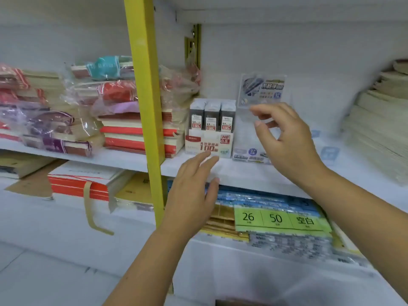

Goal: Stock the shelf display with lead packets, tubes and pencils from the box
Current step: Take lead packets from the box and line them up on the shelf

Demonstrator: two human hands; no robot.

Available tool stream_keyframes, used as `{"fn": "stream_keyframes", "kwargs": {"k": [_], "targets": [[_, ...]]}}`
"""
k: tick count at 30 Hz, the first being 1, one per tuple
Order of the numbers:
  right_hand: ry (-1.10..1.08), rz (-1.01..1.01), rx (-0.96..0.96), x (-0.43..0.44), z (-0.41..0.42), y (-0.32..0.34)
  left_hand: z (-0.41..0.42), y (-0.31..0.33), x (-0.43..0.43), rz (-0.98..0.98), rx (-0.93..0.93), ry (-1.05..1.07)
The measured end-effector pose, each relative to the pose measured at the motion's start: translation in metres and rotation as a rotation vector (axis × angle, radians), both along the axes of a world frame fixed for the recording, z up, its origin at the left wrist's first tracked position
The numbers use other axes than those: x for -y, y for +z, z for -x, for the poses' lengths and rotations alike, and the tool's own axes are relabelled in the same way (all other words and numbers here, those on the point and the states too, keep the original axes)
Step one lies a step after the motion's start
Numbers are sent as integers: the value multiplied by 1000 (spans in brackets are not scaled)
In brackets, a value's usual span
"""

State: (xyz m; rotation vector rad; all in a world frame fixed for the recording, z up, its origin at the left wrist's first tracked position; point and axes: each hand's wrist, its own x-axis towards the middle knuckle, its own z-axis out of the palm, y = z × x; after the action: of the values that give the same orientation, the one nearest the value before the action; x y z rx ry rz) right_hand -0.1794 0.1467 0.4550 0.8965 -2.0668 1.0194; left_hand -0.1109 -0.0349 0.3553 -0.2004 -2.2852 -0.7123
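A white and red lead display box [208, 145] stands on the white shelf [242, 174]. Three grey lead packets [212, 117] stand upright in its top. Right beside it is a clear plastic display stand [261, 89] with a blue printed header card. My left hand [189, 191] reaches toward the lead box from below with fingers straight, its fingertips just short of the box front. My right hand [287, 140] hovers in front of the clear stand with fingers loosely curled. Thumb and forefinger are apart, and I see nothing between them. The supply box is out of sight.
A yellow upright post [148, 107] divides the shelving left of the lead box. Wrapped notebook stacks [55, 107] and red-edged books [136, 133] fill the left bay. A tall paper stack [379, 129] sits at the right. Below, a green label strip [276, 217] lies over blue packets.
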Motion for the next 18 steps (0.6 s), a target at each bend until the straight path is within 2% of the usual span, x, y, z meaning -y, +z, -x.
{"fn": "stream_keyframes", "kwargs": {"k": [5, 7, 10, 14, 18], "targets": [[120, 163, 239, -43, -70, -78, -54, -68, -11, 170, 76, -66], [100, 169, 412, -57, -85, -130, -70, -106, -13, 151, 200, -84], [54, 75, 763, -67, -103, -223, -96, -179, -23, -19, 473, -96], [19, -178, 1182, -73, -116, -341, -120, -264, -43, -261, 860, -48], [-1, -311, 1436, -69, -120, -414, -134, -316, -49, -378, 1137, 19]]}}
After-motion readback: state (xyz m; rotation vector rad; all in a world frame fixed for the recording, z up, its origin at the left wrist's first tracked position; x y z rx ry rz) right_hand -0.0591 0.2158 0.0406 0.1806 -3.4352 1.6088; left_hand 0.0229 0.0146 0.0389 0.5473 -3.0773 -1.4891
